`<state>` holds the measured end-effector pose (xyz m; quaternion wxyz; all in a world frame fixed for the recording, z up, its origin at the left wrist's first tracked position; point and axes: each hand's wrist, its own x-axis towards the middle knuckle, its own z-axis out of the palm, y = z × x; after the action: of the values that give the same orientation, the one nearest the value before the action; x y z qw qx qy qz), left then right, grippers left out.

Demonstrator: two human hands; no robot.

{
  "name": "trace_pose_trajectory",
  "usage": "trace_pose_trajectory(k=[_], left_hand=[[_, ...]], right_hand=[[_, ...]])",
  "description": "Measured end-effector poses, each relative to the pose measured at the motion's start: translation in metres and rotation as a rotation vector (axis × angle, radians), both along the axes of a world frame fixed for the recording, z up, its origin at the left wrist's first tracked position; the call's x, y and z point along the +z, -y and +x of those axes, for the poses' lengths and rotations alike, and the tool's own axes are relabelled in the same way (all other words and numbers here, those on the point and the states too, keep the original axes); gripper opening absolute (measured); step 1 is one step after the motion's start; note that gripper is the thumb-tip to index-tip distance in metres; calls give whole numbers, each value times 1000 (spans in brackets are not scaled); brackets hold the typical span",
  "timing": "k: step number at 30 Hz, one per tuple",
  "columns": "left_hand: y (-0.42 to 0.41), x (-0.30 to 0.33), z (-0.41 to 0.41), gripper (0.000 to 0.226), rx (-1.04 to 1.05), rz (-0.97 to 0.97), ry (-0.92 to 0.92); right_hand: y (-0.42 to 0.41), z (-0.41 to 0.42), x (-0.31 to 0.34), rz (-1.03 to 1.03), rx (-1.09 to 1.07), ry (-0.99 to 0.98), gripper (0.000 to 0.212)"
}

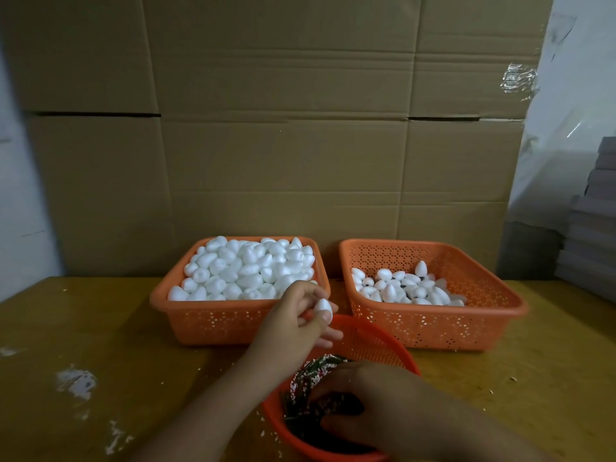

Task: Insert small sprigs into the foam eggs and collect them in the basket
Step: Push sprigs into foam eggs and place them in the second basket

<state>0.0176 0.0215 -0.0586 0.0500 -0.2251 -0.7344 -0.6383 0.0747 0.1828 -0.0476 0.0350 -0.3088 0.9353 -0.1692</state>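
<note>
Orange plastic mesh forms the round basket (376, 348) nearest the person, at the near edge of the wooden table (100, 328). It holds a heap of small sprigs (310, 375), green with red and white specks. The right hand (363, 405) reaches down into this basket, fingers curled in among the sprigs; whether it has pinched one cannot be told, since the fingertips are buried in the dark pile. Just beyond and left of the basket's far rim, the left hand (300, 318) is raised above the table and pinches a single white foam egg (322, 305) between thumb and fingertips, the other fingers loosely spread below it.

Farther back stand two rectangular orange baskets side by side, a little apart. The left basket (213, 325) is heaped to the brim with plain white foam eggs (246, 271). The right basket (433, 328) is far less full: a layer of finished eggs (406, 288) lies on its floor, dark spots showing among them. White crumbs and pale scuffs dot the tabletop on the left. Behind everything rises a wall of brown cardboard boxes (283, 128).
</note>
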Motion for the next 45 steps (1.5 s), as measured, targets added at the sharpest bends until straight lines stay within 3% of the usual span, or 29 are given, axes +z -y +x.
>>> trace_pose_trajectory(k=[8, 13, 15, 18, 22, 30, 35, 41, 45], left_hand=[[2, 3, 1, 9, 23, -39, -51], [0, 9, 6, 57, 26, 14, 9], [0, 10, 6, 51, 36, 46, 25], [1, 10, 5, 22, 56, 44, 30], [3, 8, 3, 1, 59, 60, 35], [1, 4, 2, 31, 12, 120, 40], [0, 3, 1, 18, 21, 127, 43], [0, 1, 1, 31, 39, 48, -24], [-2, -1, -1, 26, 42, 20, -31]], right_hand=[[0, -1, -3, 0, -13, -12, 41], [0, 0, -3, -2, -27, 7, 42], [0, 0, -2, -3, -23, 13, 41], [0, 0, -2, -8, -25, 19, 42], [1, -1, -4, -13, -41, 21, 45], [1, 1, -5, -11, -57, 16, 49], [1, 1, -5, -5, -62, 14, 49], [1, 1, -3, 4, -62, 13, 45], [1, 1, -4, 11, -61, 3, 46]])
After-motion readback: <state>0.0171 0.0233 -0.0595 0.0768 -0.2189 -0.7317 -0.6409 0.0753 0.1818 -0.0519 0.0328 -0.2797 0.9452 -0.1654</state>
